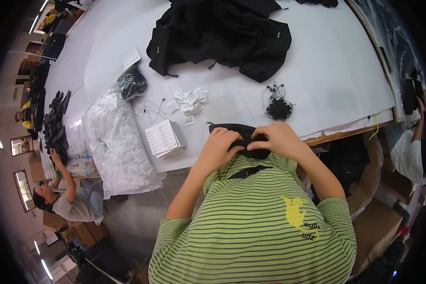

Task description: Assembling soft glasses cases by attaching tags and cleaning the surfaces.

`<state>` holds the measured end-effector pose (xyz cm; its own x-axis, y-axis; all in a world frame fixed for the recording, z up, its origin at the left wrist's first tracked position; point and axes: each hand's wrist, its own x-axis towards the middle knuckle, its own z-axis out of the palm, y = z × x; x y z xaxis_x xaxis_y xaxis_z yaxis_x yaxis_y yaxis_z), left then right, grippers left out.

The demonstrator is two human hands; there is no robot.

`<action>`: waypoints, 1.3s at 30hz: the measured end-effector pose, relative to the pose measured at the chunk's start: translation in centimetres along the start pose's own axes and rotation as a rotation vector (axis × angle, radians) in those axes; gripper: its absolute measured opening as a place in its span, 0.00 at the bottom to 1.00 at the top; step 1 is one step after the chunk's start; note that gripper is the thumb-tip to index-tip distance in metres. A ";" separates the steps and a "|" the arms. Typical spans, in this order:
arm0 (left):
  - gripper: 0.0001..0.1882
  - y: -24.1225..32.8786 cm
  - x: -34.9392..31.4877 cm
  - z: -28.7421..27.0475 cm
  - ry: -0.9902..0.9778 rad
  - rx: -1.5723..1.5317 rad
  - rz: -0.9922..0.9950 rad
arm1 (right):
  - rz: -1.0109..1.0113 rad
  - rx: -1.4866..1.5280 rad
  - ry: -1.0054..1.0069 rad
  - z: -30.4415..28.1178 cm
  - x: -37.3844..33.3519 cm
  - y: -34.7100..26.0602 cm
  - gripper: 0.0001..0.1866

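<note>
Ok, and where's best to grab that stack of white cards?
Probably by its near and far edges, from the right with your left hand, once it's off the black fabric: the stack of white cards looks thick enough to clamp, and the plastic bag crowds its left side.

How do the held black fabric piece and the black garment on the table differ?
Size: the black garment shows far larger than the black fabric piece.
Pose: the piece is gripped by left hand and right hand; the garment lies spread out, untouched.
Shared: both are black.
</note>
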<state>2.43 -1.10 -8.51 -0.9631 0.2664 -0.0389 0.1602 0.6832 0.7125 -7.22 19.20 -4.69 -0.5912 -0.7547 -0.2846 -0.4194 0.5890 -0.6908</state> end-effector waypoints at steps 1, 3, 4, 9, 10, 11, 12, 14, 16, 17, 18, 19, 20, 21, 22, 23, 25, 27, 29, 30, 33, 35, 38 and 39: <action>0.12 -0.5 0.0 -0.2 0.004 0.002 -0.005 | -0.006 0.000 -0.004 0.4 -0.2 0.8 0.19; 0.13 -2.3 1.1 -1.2 0.200 -0.330 -0.217 | -0.143 -0.058 0.095 1.6 -0.4 2.7 0.17; 0.14 -4.1 1.8 -1.6 0.393 -0.117 -0.217 | -0.145 -0.060 0.095 1.4 -0.4 2.4 0.17; 0.16 -9.8 1.7 -3.3 0.577 0.448 -0.423 | -0.160 -0.153 0.084 1.1 -0.5 1.8 0.13; 0.16 -9.9 1.8 -3.5 0.516 0.471 -0.443 | -0.160 -0.155 0.088 1.0 -0.5 1.9 0.13; 0.16 -9.9 1.8 -3.6 0.519 0.472 -0.440 | -0.236 -0.204 0.204 1.0 -0.4 1.9 0.12; 0.16 -9.2 1.9 -3.9 0.544 0.368 -0.445 | -0.307 -0.250 0.318 1.1 -0.4 2.0 0.11; 0.16 -7.3 2.2 -4.4 0.558 0.258 -0.437 | -0.312 -0.284 0.345 1.1 -0.3 2.2 0.10; 0.14 -4.3 2.5 -4.6 0.661 -0.142 -0.401 | -0.328 -0.318 0.366 1.2 0.0 2.4 0.09; 0.14 -2.8 2.7 -4.4 0.659 -0.145 -0.399 | -0.359 -0.355 0.352 1.4 0.2 2.6 0.09; 0.13 -1.1 2.8 -4.1 0.683 -0.263 -0.297 | -0.394 -0.390 0.336 1.5 0.3 2.5 0.09; 0.13 0.1 2.8 -4.0 0.705 -0.379 -0.193 | -0.397 -0.392 0.335 1.4 0.4 2.3 0.09; 0.13 1.0 2.7 -4.0 0.708 -0.379 -0.194 | -0.417 -0.400 0.349 1.4 0.6 2.1 0.09; 0.12 1.6 2.6 -3.9 0.557 -0.255 -0.169 | -0.435 -0.408 0.363 1.4 0.7 1.9 0.10; 0.11 1.8 2.6 -3.9 0.406 -0.132 -0.143 | -0.435 -0.409 0.363 1.3 0.8 1.6 0.10; 0.10 1.3 2.9 -3.6 0.434 -0.055 0.015 | -0.436 -0.410 0.368 1.0 0.9 1.2 0.11; 0.10 0.6 2.9 -3.8 0.495 -0.053 0.016 | -0.429 -0.411 0.377 0.6 0.8 0.9 0.11; 0.09 -0.7 2.0 -4.3 0.558 -0.047 0.015 | -0.449 -0.448 0.391 0.3 0.7 0.7 0.08; 0.16 -2.6 0.6 -4.5 0.781 -0.363 -0.365 | -0.443 -0.429 0.427 0.2 0.5 1.0 0.08; 0.16 -2.7 0.7 -4.6 0.782 -0.363 -0.364 | -0.446 -0.407 0.457 0.2 0.6 1.0 0.08; 0.39 -3.7 0.0 -4.4 0.928 -0.143 -0.328 | -0.432 -0.253 0.570 0.1 0.5 0.8 0.09; 0.38 -2.9 0.0 -2.6 0.922 -0.474 -0.321 | -0.427 -0.157 0.601 -0.3 0.5 -0.2 0.10; 0.35 -2.5 -0.1 1.5 0.619 -1.507 -0.239 | -0.430 0.016 0.660 0.4 0.9 -1.4 0.11; 0.35 -1.6 0.5 1.8 0.620 -1.507 -0.237 | -0.432 0.090 0.690 0.7 1.1 -1.7 0.11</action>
<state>2.07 -0.83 -10.95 -0.9275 -0.2907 -0.2351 0.0210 -0.6684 0.7435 -6.68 17.17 -4.34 -0.6935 -0.5449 0.4713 -0.6673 0.2394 -0.7053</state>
